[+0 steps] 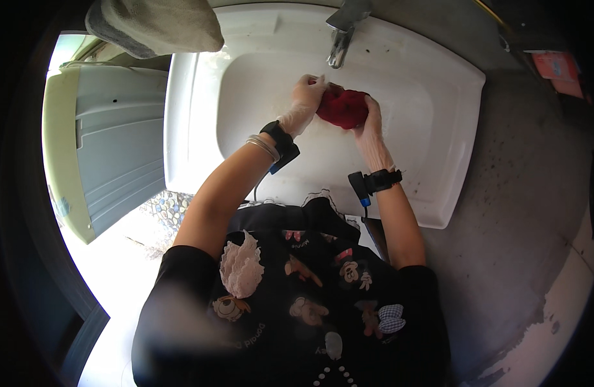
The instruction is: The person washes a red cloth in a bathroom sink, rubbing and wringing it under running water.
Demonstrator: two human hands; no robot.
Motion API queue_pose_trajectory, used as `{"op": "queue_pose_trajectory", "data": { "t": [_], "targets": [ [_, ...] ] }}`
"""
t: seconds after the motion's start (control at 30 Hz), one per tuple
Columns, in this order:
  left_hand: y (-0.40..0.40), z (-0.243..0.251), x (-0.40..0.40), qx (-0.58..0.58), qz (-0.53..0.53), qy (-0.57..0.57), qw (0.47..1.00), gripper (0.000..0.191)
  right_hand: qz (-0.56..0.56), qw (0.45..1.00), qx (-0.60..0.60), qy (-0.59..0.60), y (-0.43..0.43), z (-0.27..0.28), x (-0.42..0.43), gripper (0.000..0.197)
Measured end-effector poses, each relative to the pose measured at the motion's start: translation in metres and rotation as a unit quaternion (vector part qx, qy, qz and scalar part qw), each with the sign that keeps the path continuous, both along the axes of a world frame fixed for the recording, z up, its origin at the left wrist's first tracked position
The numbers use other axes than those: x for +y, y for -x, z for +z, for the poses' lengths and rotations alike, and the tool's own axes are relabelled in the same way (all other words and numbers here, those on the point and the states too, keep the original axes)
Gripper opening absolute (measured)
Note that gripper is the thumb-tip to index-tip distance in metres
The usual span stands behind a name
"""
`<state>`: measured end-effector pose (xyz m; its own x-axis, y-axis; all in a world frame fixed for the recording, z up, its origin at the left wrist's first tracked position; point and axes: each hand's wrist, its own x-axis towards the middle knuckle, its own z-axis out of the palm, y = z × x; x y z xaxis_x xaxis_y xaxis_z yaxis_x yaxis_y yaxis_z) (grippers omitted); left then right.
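A bundled dark red cloth (344, 109) is held over the basin of a white ceramic sink (425, 121), just in front of the faucet spout. My left hand (307, 100) grips its left side, fingers bent towards the faucet. On the right side my right hand (372, 118) wraps around the bundle, thumb along its edge. Both hands wear thin, translucent gloves. The underside of the cloth and some of my fingers are hidden.
A chrome faucet (343, 41) rises at the sink's far edge. A grey-beige towel (156, 26) hangs at the upper left, above a grey and pale green appliance (120, 140). A pinkish-red packet (558, 70) is at the far right. Black devices are strapped on both wrists.
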<state>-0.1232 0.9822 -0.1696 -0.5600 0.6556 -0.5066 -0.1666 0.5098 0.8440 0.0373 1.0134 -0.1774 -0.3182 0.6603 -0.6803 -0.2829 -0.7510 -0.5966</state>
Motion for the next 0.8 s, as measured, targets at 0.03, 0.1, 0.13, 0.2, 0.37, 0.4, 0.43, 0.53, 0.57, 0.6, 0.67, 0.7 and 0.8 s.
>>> {"op": "queue_pose_trajectory", "data": {
  "t": [0.03, 0.1, 0.13, 0.2, 0.37, 0.4, 0.43, 0.53, 0.57, 0.6, 0.67, 0.7, 0.8],
  "targets": [
    [-0.002, 0.001, 0.001, -0.002, -0.001, 0.001, 1.0, 0.039, -0.017, 1.0, 0.005, -0.003, 0.0, -0.001, -0.002, 0.04],
    [-0.004, 0.003, 0.0, -0.013, 0.021, -0.014, 1.0, 0.037, -0.033, 0.999, 0.009, -0.004, 0.002, 0.0, -0.003, 0.041],
    [-0.003, 0.001, 0.0, -0.013, 0.021, -0.013, 1.0, 0.037, -0.035, 0.999, 0.009, -0.012, 0.004, 0.002, -0.003, 0.041],
    [0.001, 0.003, -0.001, -0.008, 0.021, -0.035, 0.999, 0.037, -0.04, 0.999, 0.009, -0.018, 0.008, 0.006, -0.003, 0.041],
    [0.027, 0.0, -0.002, -0.049, 0.068, -0.031, 0.996, 0.038, -0.021, 0.999, -0.008, -0.043, 0.043, 0.024, 0.001, 0.039],
    [0.032, 0.0, -0.003, -0.048, 0.083, -0.044, 0.994, 0.039, -0.027, 0.999, -0.006, -0.04, 0.045, 0.027, 0.0, 0.037],
    [0.037, 0.001, -0.005, -0.046, 0.081, -0.042, 0.995, 0.039, -0.029, 0.999, -0.004, -0.038, 0.048, 0.028, 0.0, 0.037],
    [0.056, 0.003, -0.014, -0.071, 0.14, -0.035, 0.987, 0.038, 0.001, 0.999, -0.028, -0.026, 0.07, 0.043, -0.001, 0.035],
    [0.06, 0.001, -0.015, -0.07, 0.137, -0.034, 0.987, 0.038, -0.001, 0.999, -0.027, -0.024, 0.071, 0.038, -0.001, 0.035],
    [0.062, 0.002, -0.016, -0.073, 0.14, -0.035, 0.987, 0.035, 0.004, 1.0, -0.023, -0.018, 0.073, 0.035, -0.001, 0.034],
    [0.064, 0.0, -0.017, -0.075, 0.142, -0.035, 0.986, 0.032, 0.008, 1.0, -0.018, -0.012, 0.074, 0.028, -0.001, 0.033],
    [0.062, 0.0, -0.018, -0.068, 0.14, -0.033, 0.987, 0.035, 0.002, 1.0, -0.022, -0.01, 0.074, 0.03, -0.003, 0.033],
    [0.055, 0.002, -0.015, -0.065, 0.126, -0.023, 0.99, 0.038, -0.001, 1.0, -0.02, 0.003, 0.066, 0.04, -0.004, 0.032]
  ]
}}
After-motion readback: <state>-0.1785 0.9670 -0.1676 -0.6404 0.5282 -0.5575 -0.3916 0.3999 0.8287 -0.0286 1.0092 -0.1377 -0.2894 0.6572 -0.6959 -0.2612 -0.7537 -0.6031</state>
